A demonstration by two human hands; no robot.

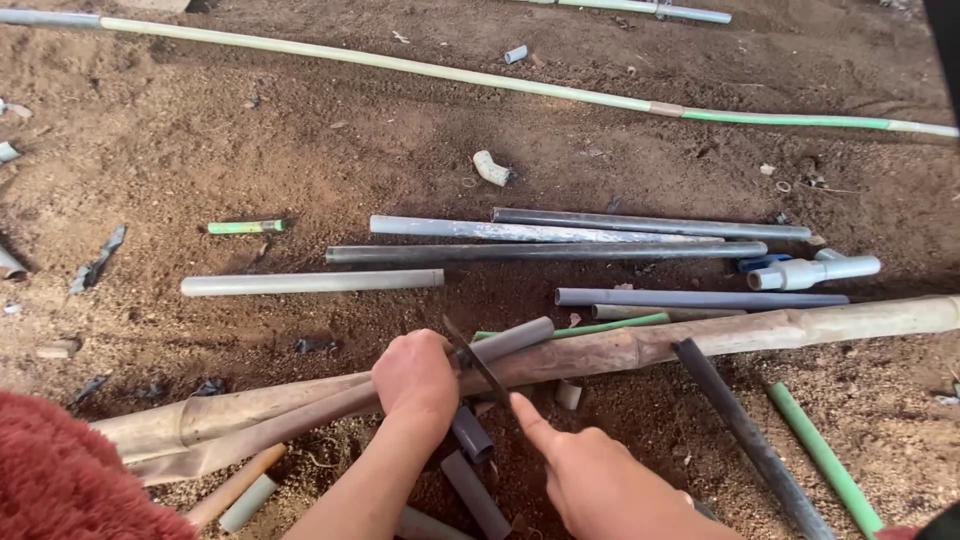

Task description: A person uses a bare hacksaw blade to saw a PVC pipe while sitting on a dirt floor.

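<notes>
Crosswise, the grey pipe [505, 343] is running up-right over the bamboo pole [700, 340], left hand [415, 375] clamping it, right hand [600, 485] just below-right gripping a saw blade [478, 365] across it.

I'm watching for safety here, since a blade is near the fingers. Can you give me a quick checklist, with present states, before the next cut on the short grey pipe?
1. Left hand grips the short grey plastic pipe: ok.
2. Pipe rests across the long bamboo pole: ok.
3. Thin dark blade lies against the pipe: ok.
4. Right hand has its index finger stretched toward the blade, clear of the edge: not ok.
5. How the right hand grips the blade's handle: cannot tell.
6. Cut grey pipe offcuts on the soil under the hands, out of the way: not ok.
</notes>
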